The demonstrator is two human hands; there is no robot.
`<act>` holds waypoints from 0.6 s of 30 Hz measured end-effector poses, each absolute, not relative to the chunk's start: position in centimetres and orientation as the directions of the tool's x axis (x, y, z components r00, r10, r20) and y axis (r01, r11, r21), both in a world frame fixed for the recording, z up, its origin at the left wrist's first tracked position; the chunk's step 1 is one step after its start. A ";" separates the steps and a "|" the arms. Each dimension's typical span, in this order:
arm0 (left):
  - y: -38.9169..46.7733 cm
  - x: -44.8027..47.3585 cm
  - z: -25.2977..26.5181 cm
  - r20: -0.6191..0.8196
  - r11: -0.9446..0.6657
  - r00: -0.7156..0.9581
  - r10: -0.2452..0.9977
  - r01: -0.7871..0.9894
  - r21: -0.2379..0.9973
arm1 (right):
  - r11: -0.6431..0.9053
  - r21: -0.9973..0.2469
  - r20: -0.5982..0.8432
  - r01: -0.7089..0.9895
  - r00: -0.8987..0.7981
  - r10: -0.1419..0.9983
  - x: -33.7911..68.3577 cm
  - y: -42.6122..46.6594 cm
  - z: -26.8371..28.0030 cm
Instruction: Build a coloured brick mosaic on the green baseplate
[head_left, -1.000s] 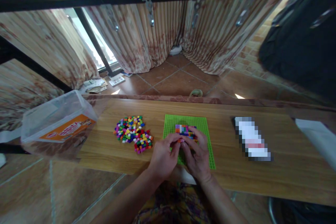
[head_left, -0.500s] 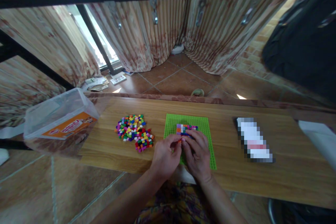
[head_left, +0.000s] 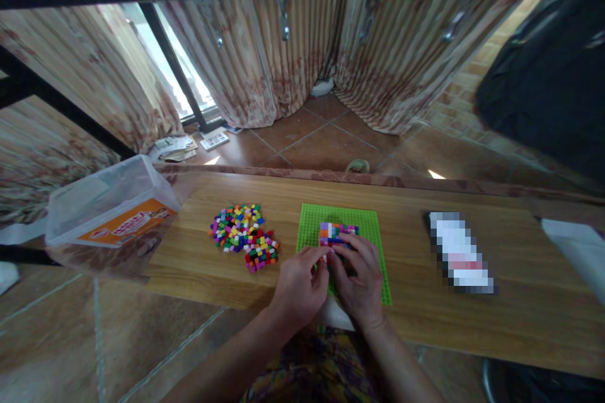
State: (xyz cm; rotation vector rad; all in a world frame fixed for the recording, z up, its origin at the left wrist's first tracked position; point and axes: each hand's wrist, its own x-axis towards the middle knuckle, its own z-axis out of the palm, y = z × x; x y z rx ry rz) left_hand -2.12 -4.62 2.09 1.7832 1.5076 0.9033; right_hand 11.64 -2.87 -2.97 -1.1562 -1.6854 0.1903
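On the green studded baseplate (head_left: 309, 217) stands a rectangular patch of small toy bricks (head_left: 338, 229) in purple, orange, white, blue and other colours. My left hand (head_left: 301, 283) is closed in a pinch at the near left edge of this patch, with a small toy brick (head_left: 324, 258) partly showing at its fingertips. From the right, my right hand (head_left: 360, 274) reaches over the patch with bent fingers. Its thumb and forefinger come together close to the left fingertips, and what they grip is hidden. Both hands cover the near part of the patch.
Left of the baseplate lies a loose pile of coloured bricks (head_left: 239, 227). A clear plastic box (head_left: 108, 201) with an orange label stands at the table's left end. To the right are a pixelated phone-like object (head_left: 460, 252) and a white sheet (head_left: 574, 242) on the wooden table (head_left: 401, 327).
The view has shifted slightly. My fingertips have moved a little at the near edge of the brick patch, and both hands stay close together over the baseplate.
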 end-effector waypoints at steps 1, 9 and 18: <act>-4.6 -2.1 2.1 0.094 -0.140 0.111 0.989 0.555 0.820 | 0.521 -0.612 0.650 0.595 0.004 0.760 11.6 -2.9 -3.0; -3.8 -2.2 2.1 -0.012 -0.062 0.129 0.992 0.552 0.832 | 0.498 -0.641 0.629 0.585 0.028 0.777 11.6 -2.7 -2.8; -3.8 -2.1 2.4 0.050 -0.156 0.176 0.983 0.665 0.730 | 0.422 -0.716 0.562 0.556 0.099 0.821 12.1 -2.8 -2.8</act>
